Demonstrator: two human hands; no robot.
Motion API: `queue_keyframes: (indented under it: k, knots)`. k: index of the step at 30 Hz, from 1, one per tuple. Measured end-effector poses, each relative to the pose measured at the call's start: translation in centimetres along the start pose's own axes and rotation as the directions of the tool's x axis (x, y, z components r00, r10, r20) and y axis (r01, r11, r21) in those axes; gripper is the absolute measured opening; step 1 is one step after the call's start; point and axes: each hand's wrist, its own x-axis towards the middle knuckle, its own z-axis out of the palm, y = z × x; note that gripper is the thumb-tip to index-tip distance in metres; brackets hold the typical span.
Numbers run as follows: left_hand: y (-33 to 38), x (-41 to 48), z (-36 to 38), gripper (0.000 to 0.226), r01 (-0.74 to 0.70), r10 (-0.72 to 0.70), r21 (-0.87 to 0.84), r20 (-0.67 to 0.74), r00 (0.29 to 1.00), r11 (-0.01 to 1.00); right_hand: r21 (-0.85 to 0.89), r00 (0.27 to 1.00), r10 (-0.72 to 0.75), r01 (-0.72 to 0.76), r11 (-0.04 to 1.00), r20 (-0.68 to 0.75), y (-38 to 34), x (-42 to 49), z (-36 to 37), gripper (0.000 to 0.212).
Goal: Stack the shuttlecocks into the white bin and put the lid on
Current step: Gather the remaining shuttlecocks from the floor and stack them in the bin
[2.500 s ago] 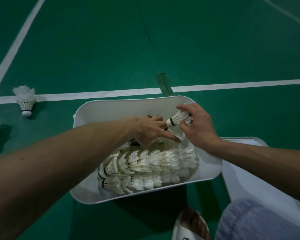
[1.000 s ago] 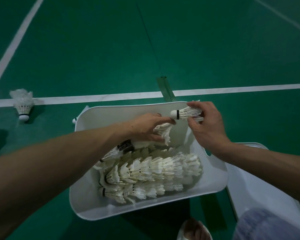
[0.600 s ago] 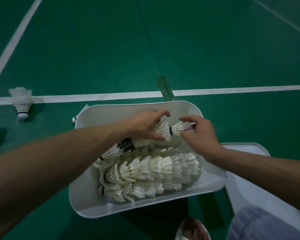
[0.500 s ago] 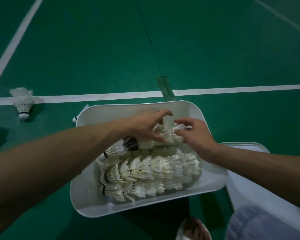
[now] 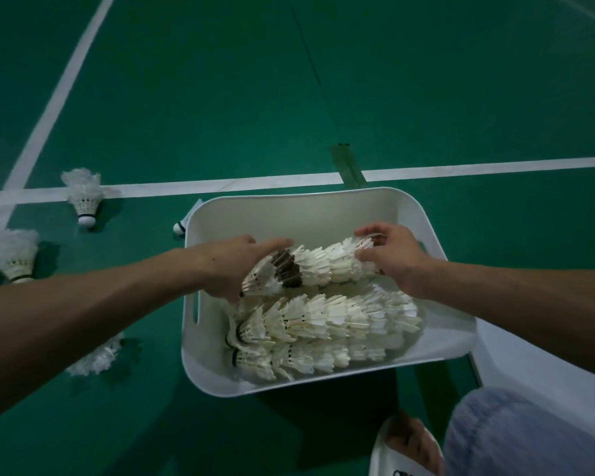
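A white bin point(image 5: 310, 214) sits on the green court floor. Inside lie two nested rows of white feather shuttlecocks point(image 5: 327, 317). Above them a third nested stack of shuttlecocks point(image 5: 316, 266), with a dark feathered one among them, is held at both ends. My left hand point(image 5: 234, 262) grips its cork end on the left. My right hand point(image 5: 392, 255) grips its open feather end on the right. The white lid point(image 5: 516, 369) lies flat on the floor to the right of the bin, partly hidden by my right forearm.
Loose shuttlecocks lie on the floor left of the bin: one upright point(image 5: 85, 199), one at the left edge point(image 5: 14, 255), one near the bin's far corner point(image 5: 182, 225), one lying lower point(image 5: 97, 359). My knee point(image 5: 529, 438) and sandalled foot point(image 5: 406, 448) are at lower right.
The single shuttlecock in my right hand has been pushed into the end of the stack held by my left hand. Both hands now hold the stack lying across the bin.
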Motion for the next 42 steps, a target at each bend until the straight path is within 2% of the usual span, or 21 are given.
queue_keyframes:
  k: [6, 9, 12, 15, 19, 21, 22, 24, 26, 30, 34, 37, 42]
  knots:
    - [0.1, 0.7, 0.8, 0.114, -0.108, 0.108, 0.004, 0.023, 0.994, 0.994, 0.070, 0.994, 0.106, -0.103, 0.992, -0.036, 1.2, 0.0, -0.5, 0.035]
    - [0.1, 1.4, 0.8, 0.100, -0.181, 0.180, -0.033, -0.030, 0.983, 0.983, 0.107, 0.988, 0.137, -0.130, 0.986, -0.067, 1.2, 0.1, -0.8, 0.035]
    - [-0.3, 2.2, 0.7, 0.084, -0.185, 0.183, -0.016, -0.052, 0.982, 0.983, 0.134, 0.982, 0.155, -0.141, 0.981, -0.104, 1.3, 0.4, -0.9, 0.036]
    - [-0.6, 2.9, 0.8, 0.080, -0.170, 0.170, -0.014, -0.030, 0.985, 0.985, 0.142, 0.977, 0.163, -0.143, 0.979, -0.137, 1.9, 0.6, -0.3, 0.035]
    - [-0.6, 3.5, 0.9, 0.082, -0.191, 0.191, -0.028, 0.020, 0.981, 0.981, 0.069, 0.973, 0.131, -0.120, 0.990, -0.191, 1.9, 0.8, 0.2, 0.035]
    - [-1.0, 3.4, 0.6, 0.082, -0.214, 0.218, -0.084, 0.043, 0.975, 0.973, -0.067, 0.978, 0.083, -0.098, 0.993, -0.193, 1.7, 0.6, -0.1, 0.034]
    - [-1.3, 3.4, 0.5, 0.084, -0.224, 0.230, -0.114, 0.047, 0.972, 0.968, -0.192, 0.983, 0.043, -0.077, 0.978, -0.177, 1.4, 0.4, -0.4, 0.034]
    - [-1.9, 3.3, 0.3, 0.090, -0.228, 0.238, -0.147, 0.051, 0.970, 0.963, -0.446, 0.995, -0.043, 0.000, 0.895, -0.086, 0.9, -0.4, -0.9, 0.039]
    - [-1.9, 3.2, 0.4, 0.092, -0.225, 0.234, -0.142, 0.048, 0.971, 0.964, -0.620, 0.996, -0.086, 0.074, 0.781, 0.011, 0.2, -1.0, -1.3, 0.047]
    - [-0.6, 2.6, -0.1, 0.079, -0.212, 0.208, -0.110, -0.043, 0.977, 0.971, -0.780, 0.991, -0.119, 0.118, 0.615, 0.056, -1.2, -2.3, -2.2, 0.049]
    - [0.0, 0.8, -1.2, 0.063, -0.175, 0.172, -0.002, -0.200, 0.965, 0.984, -0.852, 0.962, -0.241, 0.230, 0.471, 0.127, -3.5, -4.4, -2.2, 0.041]
    - [-0.5, -1.5, -2.4, 0.055, -0.136, 0.163, 0.100, -0.357, 0.920, 0.986, -0.850, 0.924, -0.303, 0.346, 0.397, 0.235, -5.8, -5.8, -0.4, 0.043]
    - [-4.0, -5.9, -4.1, 0.041, -0.066, 0.093, 0.070, -0.555, 0.827, 0.995, -0.768, 0.815, -0.437, 0.541, 0.342, 0.380, -10.9, -6.9, 5.1, 0.045]
